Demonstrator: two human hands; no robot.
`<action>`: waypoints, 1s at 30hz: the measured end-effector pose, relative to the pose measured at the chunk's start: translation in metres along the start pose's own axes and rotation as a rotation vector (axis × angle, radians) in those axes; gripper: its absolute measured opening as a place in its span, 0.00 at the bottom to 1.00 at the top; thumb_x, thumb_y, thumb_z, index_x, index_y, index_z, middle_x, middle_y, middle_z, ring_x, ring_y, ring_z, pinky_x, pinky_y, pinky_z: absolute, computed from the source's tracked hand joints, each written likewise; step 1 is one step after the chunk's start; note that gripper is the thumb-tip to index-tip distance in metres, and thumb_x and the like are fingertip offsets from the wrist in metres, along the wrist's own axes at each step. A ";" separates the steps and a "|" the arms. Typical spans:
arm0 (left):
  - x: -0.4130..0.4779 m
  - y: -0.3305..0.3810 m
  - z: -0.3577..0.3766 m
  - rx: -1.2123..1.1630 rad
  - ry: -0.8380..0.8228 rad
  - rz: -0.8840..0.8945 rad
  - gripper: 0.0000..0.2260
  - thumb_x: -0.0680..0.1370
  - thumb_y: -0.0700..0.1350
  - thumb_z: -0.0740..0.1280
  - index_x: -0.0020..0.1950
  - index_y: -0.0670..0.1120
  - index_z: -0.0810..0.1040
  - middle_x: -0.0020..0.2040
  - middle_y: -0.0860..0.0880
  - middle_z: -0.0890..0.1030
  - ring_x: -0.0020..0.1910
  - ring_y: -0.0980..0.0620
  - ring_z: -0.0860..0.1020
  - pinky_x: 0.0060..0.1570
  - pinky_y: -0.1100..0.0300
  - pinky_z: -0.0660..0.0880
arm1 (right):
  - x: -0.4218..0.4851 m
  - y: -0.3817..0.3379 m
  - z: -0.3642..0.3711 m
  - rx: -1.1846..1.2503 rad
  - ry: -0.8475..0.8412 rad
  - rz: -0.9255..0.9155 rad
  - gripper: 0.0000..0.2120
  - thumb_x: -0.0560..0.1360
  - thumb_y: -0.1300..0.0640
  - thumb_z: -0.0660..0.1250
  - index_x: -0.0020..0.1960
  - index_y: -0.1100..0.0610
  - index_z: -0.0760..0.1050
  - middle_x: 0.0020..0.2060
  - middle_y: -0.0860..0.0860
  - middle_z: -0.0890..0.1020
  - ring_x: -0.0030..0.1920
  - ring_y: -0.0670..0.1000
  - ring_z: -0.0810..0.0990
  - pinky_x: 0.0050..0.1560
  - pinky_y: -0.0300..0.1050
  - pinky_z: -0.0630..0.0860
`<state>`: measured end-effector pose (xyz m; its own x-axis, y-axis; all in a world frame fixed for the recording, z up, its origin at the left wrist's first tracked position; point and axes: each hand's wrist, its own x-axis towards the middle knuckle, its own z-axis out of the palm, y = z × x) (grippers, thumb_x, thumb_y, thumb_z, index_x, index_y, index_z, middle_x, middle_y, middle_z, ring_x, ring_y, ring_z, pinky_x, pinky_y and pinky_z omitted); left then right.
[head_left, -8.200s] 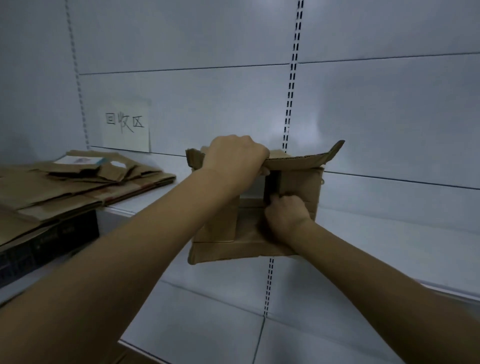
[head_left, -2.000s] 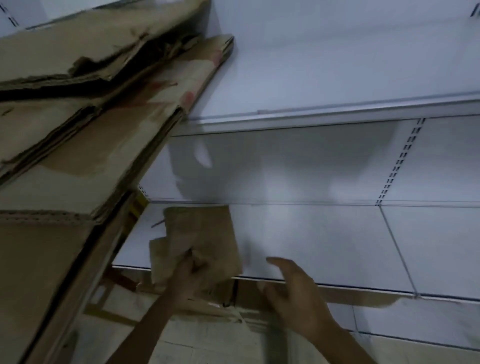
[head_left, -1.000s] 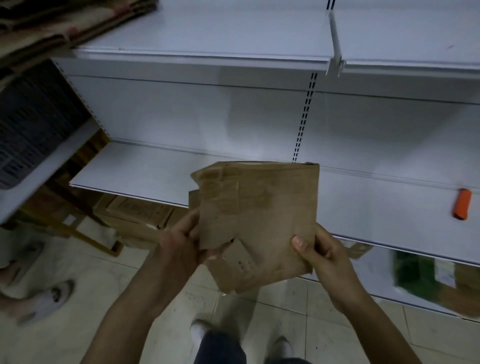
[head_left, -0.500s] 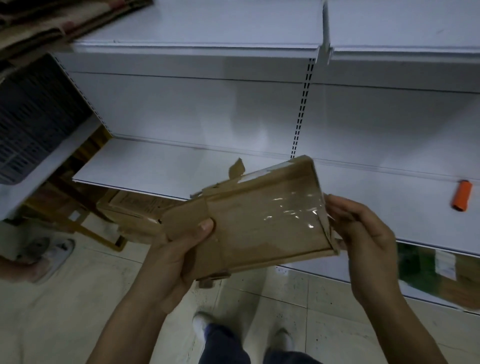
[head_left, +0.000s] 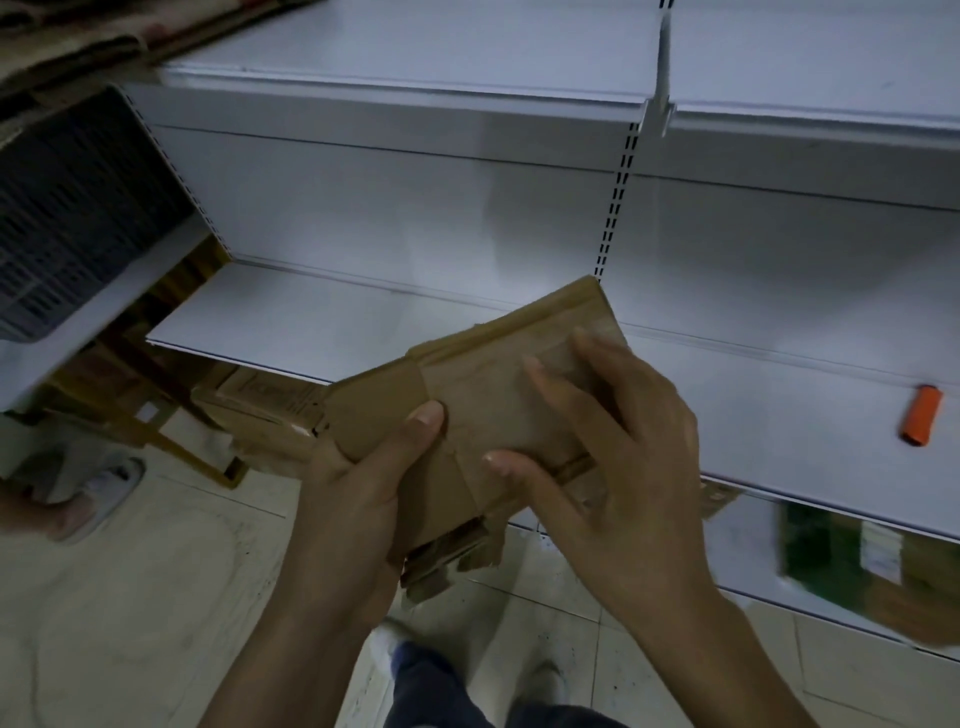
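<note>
A flattened brown cardboard box (head_left: 488, 395) is held in front of me over the floor, tilted up to the right. My left hand (head_left: 358, 488) grips its lower left end, thumb on top and fingers underneath. My right hand (head_left: 613, 447) lies over the right half with fingers spread flat on the top face and the thumb pressing near the middle. Torn flaps hang below the box, partly hidden by both hands.
White metal shelves (head_left: 322, 322) run in front of me. An orange cutter (head_left: 920, 415) lies on the right shelf. Flattened cardboard (head_left: 78, 36) is stacked at top left above a dark crate (head_left: 67, 218). Boxes (head_left: 260, 405) sit under the shelf. Another person's shoe (head_left: 98, 493) is at left.
The box went from an open carton on the shelf to a flat piece in my hands. In the last half second my right hand moved from its right edge onto its top face.
</note>
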<state>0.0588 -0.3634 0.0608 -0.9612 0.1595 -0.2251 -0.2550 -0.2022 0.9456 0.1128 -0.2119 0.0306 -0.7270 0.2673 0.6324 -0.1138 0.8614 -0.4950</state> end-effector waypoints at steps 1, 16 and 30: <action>0.001 0.001 0.000 0.004 -0.004 -0.005 0.25 0.63 0.47 0.71 0.60 0.47 0.78 0.51 0.49 0.84 0.49 0.50 0.83 0.43 0.56 0.79 | 0.003 -0.002 -0.005 -0.028 0.020 0.001 0.20 0.73 0.39 0.65 0.61 0.47 0.73 0.63 0.55 0.74 0.63 0.55 0.71 0.64 0.50 0.63; 0.021 0.013 0.016 0.231 0.051 0.090 0.20 0.62 0.49 0.79 0.51 0.52 0.79 0.47 0.51 0.83 0.43 0.50 0.83 0.32 0.56 0.79 | 0.029 0.007 -0.010 -0.227 0.116 -0.237 0.09 0.73 0.56 0.68 0.51 0.52 0.73 0.52 0.50 0.71 0.53 0.54 0.70 0.55 0.49 0.64; 0.043 0.028 0.017 0.334 -0.001 0.118 0.13 0.63 0.48 0.74 0.45 0.55 0.77 0.39 0.63 0.83 0.40 0.62 0.81 0.42 0.56 0.76 | 0.032 0.036 0.022 -0.046 0.188 -0.171 0.13 0.76 0.51 0.68 0.50 0.61 0.81 0.52 0.57 0.81 0.54 0.54 0.76 0.56 0.51 0.73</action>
<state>0.0117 -0.3460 0.0818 -0.9818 0.1552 -0.1096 -0.0933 0.1083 0.9897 0.0701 -0.1820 0.0199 -0.5609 0.1882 0.8062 -0.1898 0.9186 -0.3465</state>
